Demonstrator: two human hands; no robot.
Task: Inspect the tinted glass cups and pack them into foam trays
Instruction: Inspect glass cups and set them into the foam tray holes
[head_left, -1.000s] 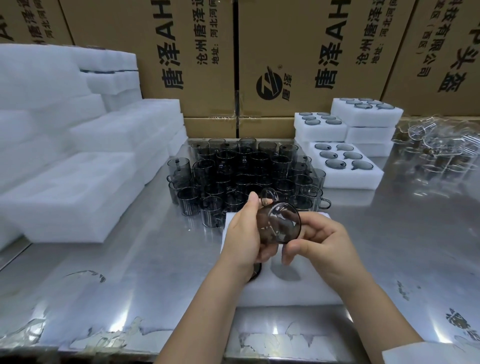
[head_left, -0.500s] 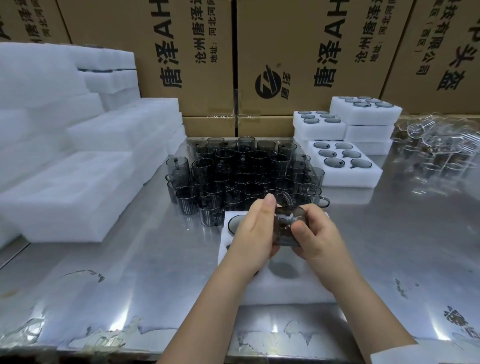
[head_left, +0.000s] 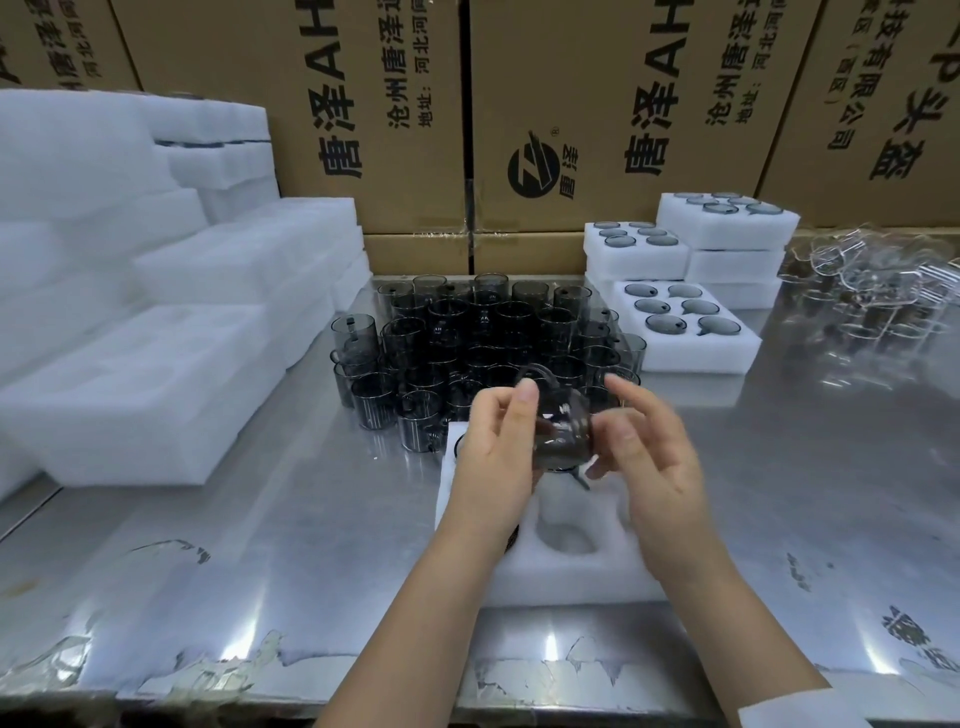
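Likely inspection: cup (head_left: 563, 434) gripped by left hand (head_left: 496, 457) above foam tray (head_left: 571, 577); right hand (head_left: 652, 462) grip cannot be told; empty pocket (head_left: 569, 538) to be targeted next

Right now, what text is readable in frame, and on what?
"唐泽AH", "沧州唐泽", "地址:河北河间": left brown cardboard box, sideways, cropped on top.
Same three, plus "唐泽" by a round logo: middle brown cardboard box.
"技有限公司": right brown cardboard box; its larger characters unclear.
Dark marks on the steel table: too blurred.

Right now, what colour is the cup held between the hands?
The tinted cup is smoky dark grey; head view.
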